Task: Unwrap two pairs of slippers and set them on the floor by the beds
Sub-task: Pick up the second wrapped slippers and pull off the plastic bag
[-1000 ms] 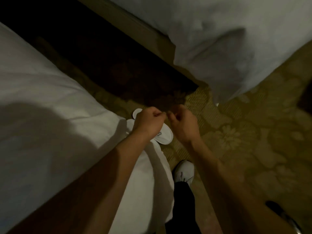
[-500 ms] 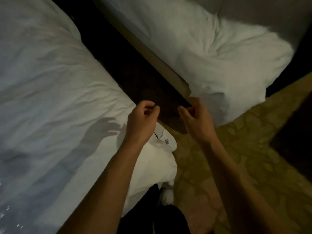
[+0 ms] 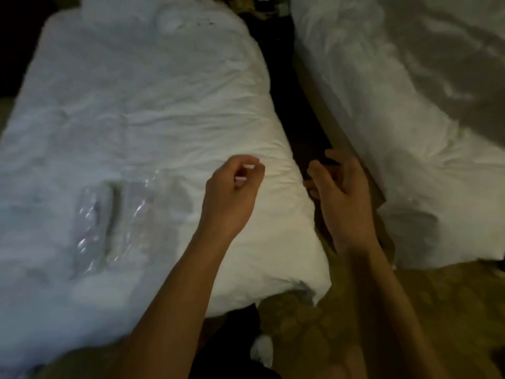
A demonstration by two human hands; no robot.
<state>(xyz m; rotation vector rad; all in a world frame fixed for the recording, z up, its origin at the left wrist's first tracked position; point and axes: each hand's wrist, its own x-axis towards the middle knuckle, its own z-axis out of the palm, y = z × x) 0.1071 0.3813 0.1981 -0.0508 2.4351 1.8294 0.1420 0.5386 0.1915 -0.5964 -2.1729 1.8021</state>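
A pair of slippers in clear plastic wrap [image 3: 109, 220] lies on the white duvet of the left bed [image 3: 131, 110]. My left hand [image 3: 232, 198] hovers over that bed's near right corner, well to the right of the package, with its fingers loosely curled and nothing in them. My right hand [image 3: 338, 195] hangs over the gap between the beds, fingers relaxed and spread, holding nothing. No unwrapped slippers show in this view.
The right bed [image 3: 410, 119] with its white duvet runs along the right side. A dark narrow aisle [image 3: 289, 86] separates the beds. Patterned yellow-brown carpet [image 3: 451, 310] covers the floor at lower right. My white shoe [image 3: 262, 348] shows at the bottom.
The view has lifted from the floor to the bed tops. The white slippers on the carpet have gone out of sight. My hands have moved apart and the wrapped pair has come into view.
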